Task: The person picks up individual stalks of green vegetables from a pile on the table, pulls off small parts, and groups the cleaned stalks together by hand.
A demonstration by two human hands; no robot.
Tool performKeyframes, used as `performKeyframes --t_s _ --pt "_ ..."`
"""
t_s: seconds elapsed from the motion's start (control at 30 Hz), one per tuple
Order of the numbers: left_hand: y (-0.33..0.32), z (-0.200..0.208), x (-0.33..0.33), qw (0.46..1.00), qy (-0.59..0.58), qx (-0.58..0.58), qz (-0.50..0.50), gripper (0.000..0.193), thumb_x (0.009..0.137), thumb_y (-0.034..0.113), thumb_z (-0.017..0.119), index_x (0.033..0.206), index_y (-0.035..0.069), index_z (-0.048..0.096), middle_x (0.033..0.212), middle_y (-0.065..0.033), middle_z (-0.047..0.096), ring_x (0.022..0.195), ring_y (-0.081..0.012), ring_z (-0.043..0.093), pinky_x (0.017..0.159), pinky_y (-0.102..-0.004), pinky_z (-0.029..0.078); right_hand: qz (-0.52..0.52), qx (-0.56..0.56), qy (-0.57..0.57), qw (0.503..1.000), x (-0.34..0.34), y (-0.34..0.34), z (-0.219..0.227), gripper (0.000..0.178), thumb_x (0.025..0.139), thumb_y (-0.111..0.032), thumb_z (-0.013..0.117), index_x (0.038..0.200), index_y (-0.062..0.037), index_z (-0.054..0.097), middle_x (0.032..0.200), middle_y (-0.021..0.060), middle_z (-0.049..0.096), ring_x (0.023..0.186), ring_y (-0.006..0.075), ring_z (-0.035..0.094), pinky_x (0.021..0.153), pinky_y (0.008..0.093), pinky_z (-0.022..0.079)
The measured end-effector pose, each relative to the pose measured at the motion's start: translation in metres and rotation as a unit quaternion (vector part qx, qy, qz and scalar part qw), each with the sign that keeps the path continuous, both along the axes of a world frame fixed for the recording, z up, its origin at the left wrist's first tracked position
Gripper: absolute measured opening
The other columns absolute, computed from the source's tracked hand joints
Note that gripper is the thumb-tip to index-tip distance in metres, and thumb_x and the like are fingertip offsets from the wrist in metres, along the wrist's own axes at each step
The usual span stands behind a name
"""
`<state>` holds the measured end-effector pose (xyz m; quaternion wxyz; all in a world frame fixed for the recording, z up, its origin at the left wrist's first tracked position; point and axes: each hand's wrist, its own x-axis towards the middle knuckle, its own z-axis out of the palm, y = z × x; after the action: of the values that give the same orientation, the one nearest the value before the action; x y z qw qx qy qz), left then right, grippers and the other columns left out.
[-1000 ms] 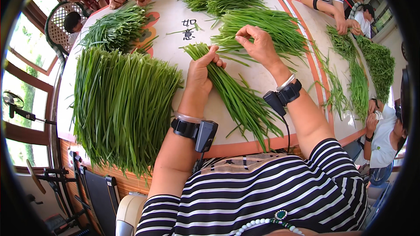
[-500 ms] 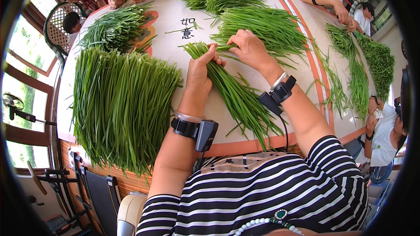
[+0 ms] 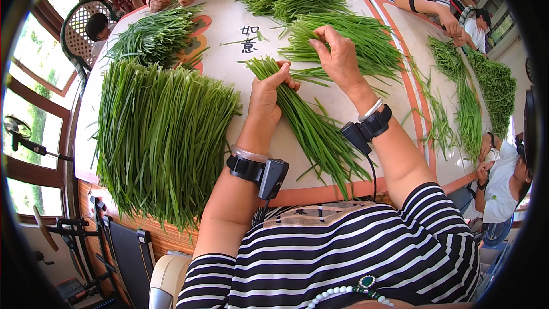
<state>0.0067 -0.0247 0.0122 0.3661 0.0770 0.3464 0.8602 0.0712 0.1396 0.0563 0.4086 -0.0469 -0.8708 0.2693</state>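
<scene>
Bright room, windows (image 3: 35, 143) down the left, and a big white table (image 3: 223, 11) loaded with greens. My left hand (image 3: 271, 92) is wrapped round a bunch of greens (image 3: 313, 123) in the near middle, slanting from far left to near right. My right hand (image 3: 339, 60) is up just right of its far end, fingers curled, honestly can't tell if they're pinching anything. Large pile (image 3: 163, 143) to the left, loose heap (image 3: 366, 43) beyond my right hand.

The right hand (image 3: 342, 62) has risen since half a second ago, its fingers (image 3: 321, 49) now farther from the green bunch (image 3: 311, 125).
</scene>
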Motion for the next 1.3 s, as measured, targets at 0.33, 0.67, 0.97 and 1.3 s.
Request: performKeyframes --t_s 0.33,0.67,0.97,1.3 --pt "0.003 -0.005 0.000 1.000 0.018 0.008 -0.001 0.019 0.092 0.015 0.066 0.104 0.000 0.064 0.076 -0.0040 0.059 0.069 -0.0156 0.057 0.069 -0.0324 0.052 0.058 0.128 -0.017 0.990 0.002 -0.038 -0.012 0.015 0.079 -0.009 0.067 0.094 -0.0115 0.067 0.093 0.0033 0.064 0.088 0.0246 0.063 0.073 0.0378 0.046" --pt "-0.005 -0.001 -0.007 1.000 0.019 0.009 0.017 0.024 0.095 0.016 0.060 0.116 0.006 0.066 0.096 -0.0039 0.065 0.081 -0.0152 0.059 0.072 -0.0309 0.051 0.079 -0.073 -0.078 0.991 0.024 -0.006 -0.007 0.025 0.084 -0.022 0.073 0.096 -0.0019 0.065 0.093 0.0118 0.067 0.087 0.0259 0.063 0.073 0.0361 0.051" --pt "0.000 0.000 -0.002 0.998 0.054 -0.019 0.030 0.022 0.092 0.008 0.063 0.113 0.003 0.063 0.099 -0.0059 0.066 0.082 -0.0173 0.065 0.071 -0.0323 0.054 0.120 -0.031 -0.093 0.988 0.010 -0.014 -0.021 0.025 0.081 -0.018 0.073 0.100 -0.0033 0.066 0.090 0.0103 0.066 0.089 0.0293 0.062 0.074 0.0390 0.049" --pt "0.002 0.000 0.003 0.989 0.070 -0.059 0.119 0.024 0.087 0.005 0.069 0.110 0.001 0.063 0.102 -0.0058 0.068 0.089 -0.0156 0.064 0.078 -0.0306 0.053 0.039 0.160 -0.002 0.986 0.008 -0.023 -0.022 0.007 0.085 -0.015 0.065 0.086 -0.0085 0.065 0.083 0.0059 0.063 0.082 0.0261 0.060 0.070 0.0369 0.046"
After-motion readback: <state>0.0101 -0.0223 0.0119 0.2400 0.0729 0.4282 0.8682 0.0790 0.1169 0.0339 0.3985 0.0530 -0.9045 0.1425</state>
